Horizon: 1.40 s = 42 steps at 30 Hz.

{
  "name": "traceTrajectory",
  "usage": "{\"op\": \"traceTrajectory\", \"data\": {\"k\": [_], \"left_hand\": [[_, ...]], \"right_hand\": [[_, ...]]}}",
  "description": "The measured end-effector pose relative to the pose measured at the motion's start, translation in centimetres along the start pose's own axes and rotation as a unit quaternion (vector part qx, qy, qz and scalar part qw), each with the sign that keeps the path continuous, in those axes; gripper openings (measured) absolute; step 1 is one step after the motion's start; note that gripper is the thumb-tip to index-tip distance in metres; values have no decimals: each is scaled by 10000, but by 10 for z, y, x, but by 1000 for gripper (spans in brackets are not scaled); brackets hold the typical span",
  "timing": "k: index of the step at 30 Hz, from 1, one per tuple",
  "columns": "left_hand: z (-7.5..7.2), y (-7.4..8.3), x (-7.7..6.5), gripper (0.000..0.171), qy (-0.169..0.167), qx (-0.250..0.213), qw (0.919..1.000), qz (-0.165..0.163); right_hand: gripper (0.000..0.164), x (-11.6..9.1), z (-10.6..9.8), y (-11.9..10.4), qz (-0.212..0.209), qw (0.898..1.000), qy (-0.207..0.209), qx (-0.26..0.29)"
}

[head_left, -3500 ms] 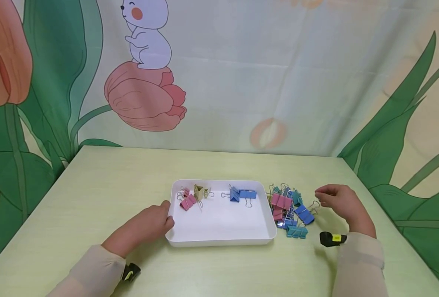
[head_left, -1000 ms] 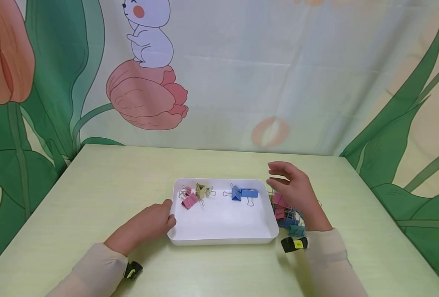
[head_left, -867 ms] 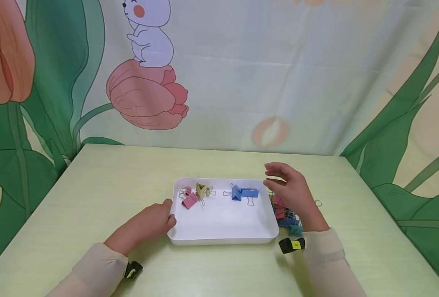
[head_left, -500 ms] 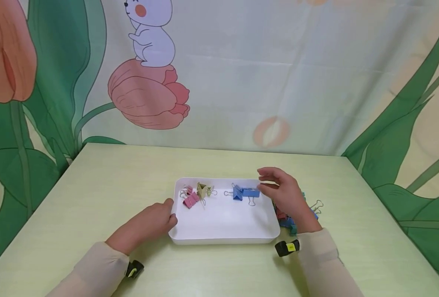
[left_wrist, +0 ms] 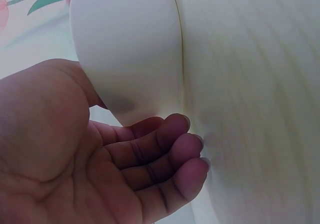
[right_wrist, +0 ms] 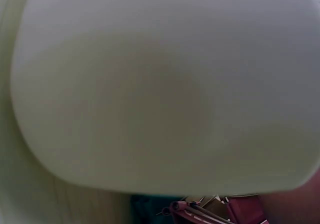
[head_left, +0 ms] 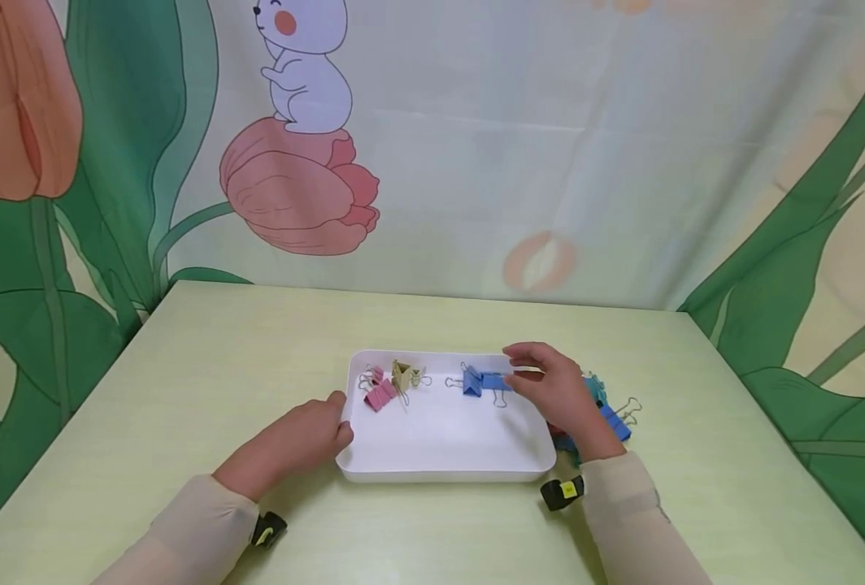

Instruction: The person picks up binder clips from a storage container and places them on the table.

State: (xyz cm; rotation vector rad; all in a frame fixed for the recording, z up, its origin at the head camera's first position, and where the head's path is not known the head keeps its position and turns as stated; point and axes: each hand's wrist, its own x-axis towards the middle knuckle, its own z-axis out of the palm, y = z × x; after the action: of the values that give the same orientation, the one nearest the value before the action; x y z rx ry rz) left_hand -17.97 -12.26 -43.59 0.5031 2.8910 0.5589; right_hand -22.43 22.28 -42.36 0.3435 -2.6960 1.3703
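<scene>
A white tray (head_left: 447, 477) lies on the table. My left hand (head_left: 304, 435) grips its left rim; in the left wrist view, bent fingers (left_wrist: 170, 154) lie at the tray's outer wall (left_wrist: 125, 39). Over the back right corner hovers my right hand (head_left: 553, 394), thumb and fingers apart, nothing visible between them. Its fingertips overlap a blue binder clip (head_left: 493, 380) beside another blue clip (head_left: 471, 382). Pink binder clips (head_left: 381, 396) and yellow ones (head_left: 402, 375) sit in the back left corner. The tray wall (right_wrist: 160, 94) fills most of the right wrist view.
Right of the tray is a pile of binder clips, partly behind my right hand: a blue clip (head_left: 614, 422) and teal ones (head_left: 595, 387) show. A pink clip (right_wrist: 247, 209) peeks out under the tray in the right wrist view. A printed curtain (head_left: 462, 146) hangs behind the table.
My right hand has moved left from beyond the clip pile to the tray's back right corner, lowering lately. The left hand keeps its grip, and the clips inside the tray look unchanged.
</scene>
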Motion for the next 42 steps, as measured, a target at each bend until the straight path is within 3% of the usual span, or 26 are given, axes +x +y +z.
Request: {"op": "traceTrajectory", "data": {"k": [12, 20, 42], "left_hand": [[-3, 1, -1, 41, -107, -13, 9999, -67], [-4, 4, -3, 39, -92, -22, 9999, -98], [-4, 3, -4, 48, -143, -5, 9997, -189]], "right_hand": [[39, 5, 7, 2, -35, 9987, -142, -496], [34, 8, 12, 5, -375, 9930, -168, -1111], [14, 13, 22, 5, -212, 9804, -187, -1949]]}}
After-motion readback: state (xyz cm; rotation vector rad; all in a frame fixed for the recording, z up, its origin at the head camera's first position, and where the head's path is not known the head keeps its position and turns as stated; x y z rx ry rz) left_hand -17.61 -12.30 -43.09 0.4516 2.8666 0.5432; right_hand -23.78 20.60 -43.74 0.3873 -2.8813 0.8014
